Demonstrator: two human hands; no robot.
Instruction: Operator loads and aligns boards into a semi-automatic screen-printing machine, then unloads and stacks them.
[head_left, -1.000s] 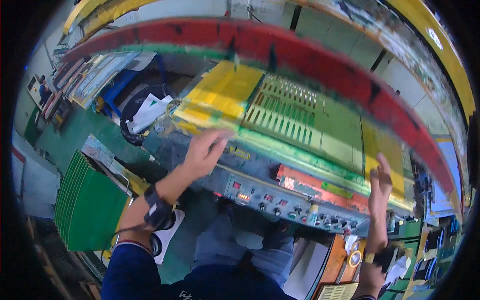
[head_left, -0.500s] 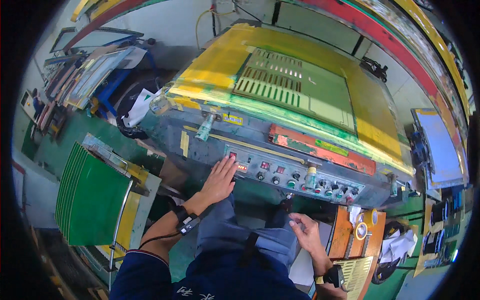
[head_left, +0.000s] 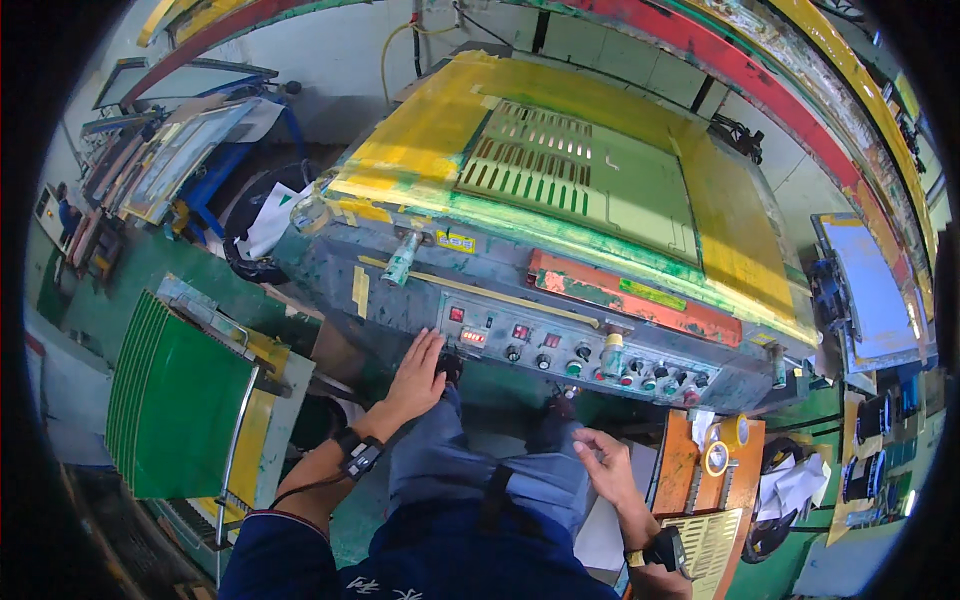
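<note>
I stand in front of a large machine with a yellow-green flat bed [head_left: 590, 170] and a grey control panel [head_left: 560, 345] of knobs and small red displays. My left hand [head_left: 415, 375] is spread open just below the panel's left end, fingers pointing up, holding nothing. A dark band sits on that wrist. My right hand [head_left: 603, 465] hangs lower, near my right thigh, fingers loosely apart and empty, a dark watch on the wrist.
A rack of green sheets [head_left: 175, 405] stands at my left. An orange side table [head_left: 705, 480] with tape rolls [head_left: 725, 440] is at my right. Framed screens [head_left: 165, 150] lean at far left; a blue-white panel [head_left: 870, 290] lies at the right.
Both hands came down from the machine's bed and raised frame. The left now rests by the control panel, the right has dropped beside my thigh. The view has tilted down.
</note>
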